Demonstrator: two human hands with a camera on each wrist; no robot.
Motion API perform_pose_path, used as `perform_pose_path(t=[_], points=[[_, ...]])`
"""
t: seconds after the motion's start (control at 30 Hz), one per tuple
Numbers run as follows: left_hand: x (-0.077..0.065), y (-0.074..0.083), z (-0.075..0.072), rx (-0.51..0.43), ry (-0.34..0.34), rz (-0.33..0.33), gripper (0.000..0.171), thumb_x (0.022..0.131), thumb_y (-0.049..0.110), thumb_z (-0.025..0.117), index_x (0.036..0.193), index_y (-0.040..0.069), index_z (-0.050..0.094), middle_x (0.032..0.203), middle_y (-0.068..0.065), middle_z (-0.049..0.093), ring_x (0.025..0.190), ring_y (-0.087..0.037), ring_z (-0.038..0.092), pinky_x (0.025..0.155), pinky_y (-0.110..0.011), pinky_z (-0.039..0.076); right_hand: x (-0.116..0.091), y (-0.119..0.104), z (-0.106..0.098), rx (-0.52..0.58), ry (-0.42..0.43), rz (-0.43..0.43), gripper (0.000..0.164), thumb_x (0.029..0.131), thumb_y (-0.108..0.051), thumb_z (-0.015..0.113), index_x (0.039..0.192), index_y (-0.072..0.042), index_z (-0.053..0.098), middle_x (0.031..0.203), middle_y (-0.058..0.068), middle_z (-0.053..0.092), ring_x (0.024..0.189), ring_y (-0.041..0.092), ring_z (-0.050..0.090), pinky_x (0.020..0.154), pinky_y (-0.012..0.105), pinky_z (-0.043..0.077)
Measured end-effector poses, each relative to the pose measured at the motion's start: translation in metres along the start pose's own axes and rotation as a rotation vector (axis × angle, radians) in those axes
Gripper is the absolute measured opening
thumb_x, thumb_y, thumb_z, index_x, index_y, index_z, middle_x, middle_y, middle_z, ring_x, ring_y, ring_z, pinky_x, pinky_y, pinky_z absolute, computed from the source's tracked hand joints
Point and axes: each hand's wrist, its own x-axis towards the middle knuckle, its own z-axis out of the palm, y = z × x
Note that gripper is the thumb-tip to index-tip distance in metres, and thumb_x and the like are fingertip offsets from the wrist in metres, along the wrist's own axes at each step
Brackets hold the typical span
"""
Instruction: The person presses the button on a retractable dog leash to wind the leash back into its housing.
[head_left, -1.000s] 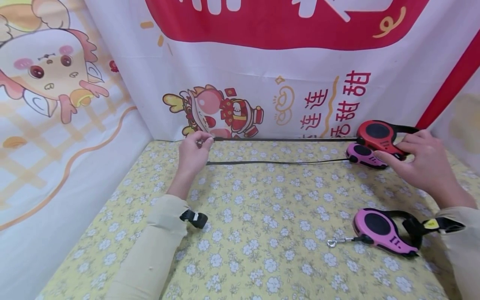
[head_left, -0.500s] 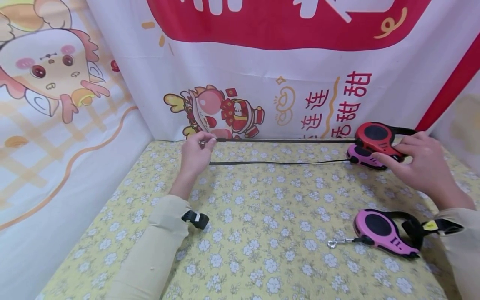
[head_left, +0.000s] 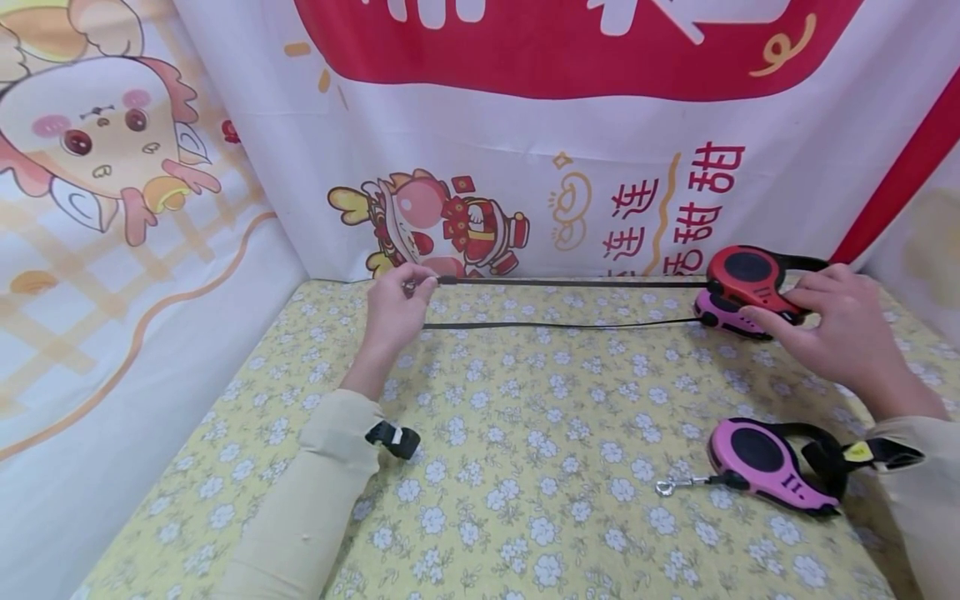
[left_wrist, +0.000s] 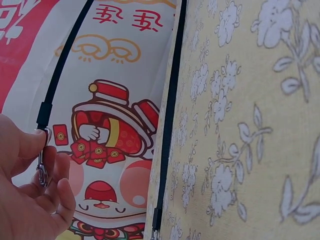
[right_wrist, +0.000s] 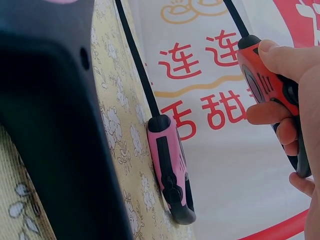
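Note:
My right hand (head_left: 843, 333) grips a red retractable dog leash (head_left: 753, 279) by its black handle, thumb along the casing in the right wrist view. Its black strap (head_left: 577, 284) runs out straight to the left. At that far end my left hand (head_left: 397, 308) pinches the metal clip (left_wrist: 44, 165) between thumb and fingers. Below the red casing, a pink retractable leash (right_wrist: 167, 165) rests on the cloth near the back wall. The strap (head_left: 525, 325) of this pink leash is also pulled out leftward, its clip end (left_wrist: 156, 225) showing low in the left wrist view.
Nearer the front right lies a second pink leash (head_left: 757, 458), its strap wound in and its metal clip (head_left: 675, 485) pointing left. A yellow flowered cloth (head_left: 480, 500) covers the table. Printed white curtains (head_left: 570, 200) stand along the back and left.
The left hand has shifted slightly right with the clip, and the red leash has moved a little left and down in the right hand. The two pink casings stay put.

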Motion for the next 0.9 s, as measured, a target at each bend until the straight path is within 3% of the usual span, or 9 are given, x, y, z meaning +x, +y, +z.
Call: perform_pose_path(t=[0.1, 0.33, 0.53, 0.9], points=[[0.0002, -0.0005, 0.001, 0.015, 0.005, 0.01, 0.017, 0.107, 0.02, 0.064, 0.118, 0.012, 0.073, 0.122, -0.009, 0.071, 0.105, -0.026, 0.064, 0.089, -0.038, 0.055, 0.0002, 0.0002, 0.0009, -0.002, 0.004, -0.013, 0.072, 0.091, -0.062, 0.074, 0.078, 0.008, 0.073, 0.082, 0.027, 0.069, 0.094, 0.042, 0.049, 0.08, 0.059, 0.031], [-0.0001, -0.0006, 0.0033, 0.015, 0.013, 0.027, 0.015, 0.106, 0.019, 0.065, 0.115, 0.011, 0.074, 0.125, -0.009, 0.071, 0.107, -0.027, 0.065, 0.092, -0.042, 0.056, 0.0007, -0.0025, -0.0001, -0.001, -0.015, 0.004, 0.058, 0.088, -0.046, 0.082, 0.089, 0.012, 0.076, 0.087, 0.03, 0.07, 0.097, 0.043, 0.049, 0.085, 0.061, 0.036], [-0.0006, 0.0002, 0.0032, 0.016, 0.009, 0.019, 0.016, 0.106, 0.02, 0.065, 0.116, 0.011, 0.073, 0.126, -0.008, 0.071, 0.108, -0.027, 0.065, 0.092, -0.042, 0.056, 0.0006, -0.0034, 0.0002, -0.001, -0.02, 0.003, 0.062, 0.089, -0.049, 0.08, 0.096, 0.013, 0.077, 0.092, 0.032, 0.071, 0.099, 0.043, 0.05, 0.086, 0.062, 0.037], [0.0005, -0.0019, 0.0035, 0.016, -0.011, 0.015, 0.017, 0.107, 0.021, 0.064, 0.117, 0.011, 0.074, 0.124, -0.008, 0.071, 0.11, -0.027, 0.065, 0.094, -0.043, 0.056, 0.0006, -0.0029, 0.003, -0.004, -0.045, 0.013, 0.058, 0.089, -0.049, 0.082, 0.083, 0.007, 0.075, 0.084, 0.025, 0.07, 0.096, 0.039, 0.049, 0.084, 0.059, 0.036]])
